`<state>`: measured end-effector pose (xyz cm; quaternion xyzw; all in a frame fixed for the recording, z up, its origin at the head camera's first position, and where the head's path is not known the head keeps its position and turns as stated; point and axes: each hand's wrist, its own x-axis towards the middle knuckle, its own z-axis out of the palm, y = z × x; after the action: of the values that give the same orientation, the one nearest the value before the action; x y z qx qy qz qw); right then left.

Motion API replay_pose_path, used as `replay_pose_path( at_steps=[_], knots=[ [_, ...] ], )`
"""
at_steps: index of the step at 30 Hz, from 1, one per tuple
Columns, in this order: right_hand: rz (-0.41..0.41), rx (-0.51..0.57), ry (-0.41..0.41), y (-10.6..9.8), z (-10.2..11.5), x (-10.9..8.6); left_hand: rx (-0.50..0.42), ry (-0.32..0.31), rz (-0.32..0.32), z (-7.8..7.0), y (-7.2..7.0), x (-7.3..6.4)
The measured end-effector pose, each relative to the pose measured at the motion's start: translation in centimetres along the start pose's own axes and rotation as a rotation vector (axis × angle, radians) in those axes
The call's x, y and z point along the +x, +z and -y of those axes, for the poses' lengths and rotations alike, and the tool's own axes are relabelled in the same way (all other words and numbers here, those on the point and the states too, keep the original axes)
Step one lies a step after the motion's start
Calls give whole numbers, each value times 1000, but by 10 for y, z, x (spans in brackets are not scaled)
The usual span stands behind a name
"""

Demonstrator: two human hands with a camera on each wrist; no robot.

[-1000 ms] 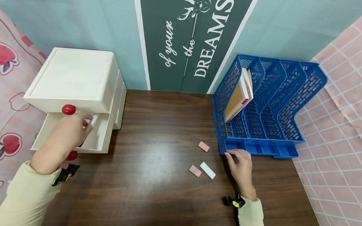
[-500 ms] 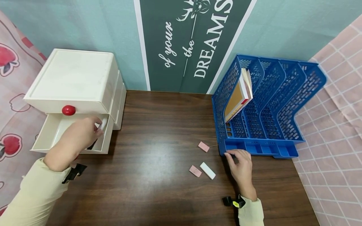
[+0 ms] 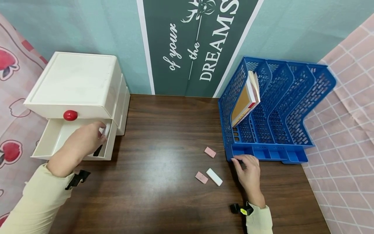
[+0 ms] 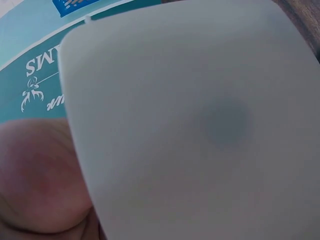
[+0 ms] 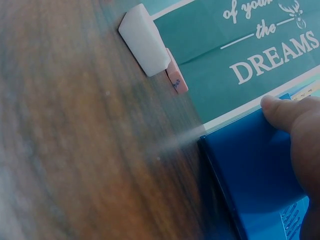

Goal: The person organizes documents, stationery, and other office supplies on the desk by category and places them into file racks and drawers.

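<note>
In the head view, my left hand (image 3: 84, 139) reaches into the pulled-out white drawer (image 3: 59, 136). Its thumb and fingers pinch a small white piece (image 3: 104, 130), partly hidden by them. Below the hand, a dark thing (image 3: 97, 150) shows; I cannot tell what it is. The left wrist view is mostly filled by the blurred drawer front (image 4: 175, 110), with part of the hand (image 4: 37, 175) beside it. My right hand (image 3: 249, 172) grips the front left corner of the blue file rack (image 3: 268, 148). In the right wrist view, the thumb (image 5: 280, 112) lies over its edge.
Two pink erasers (image 3: 210, 152) and a white eraser (image 3: 214, 177) lie on the wooden table (image 3: 155, 130) between the hands. A book (image 3: 246, 99) leans in the rack's leftmost slot. The white drawer cabinet (image 3: 73, 81) has a red knob (image 3: 70, 115) on its upper drawer.
My left hand has moved to the right inside the drawer, carrying the white piece towards the right wall, and has nearly stopped. The right hand has stayed on the rack.
</note>
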<state>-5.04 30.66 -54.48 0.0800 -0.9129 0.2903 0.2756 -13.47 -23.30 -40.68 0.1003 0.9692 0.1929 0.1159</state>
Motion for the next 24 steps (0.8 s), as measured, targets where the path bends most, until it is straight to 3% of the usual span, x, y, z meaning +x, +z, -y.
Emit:
replay_pose_path(
  at_steps=[10,18,24],
  knots=[
    [-4,-2,-7,1,-1,0,-5,50,17,2,3,2],
    [0,-3,-1,1,-1,-1,-20,26,41,3,4,-2],
    [8,-5,11,0,1,0,-19,0,-21,5,2,-15]
  ],
)
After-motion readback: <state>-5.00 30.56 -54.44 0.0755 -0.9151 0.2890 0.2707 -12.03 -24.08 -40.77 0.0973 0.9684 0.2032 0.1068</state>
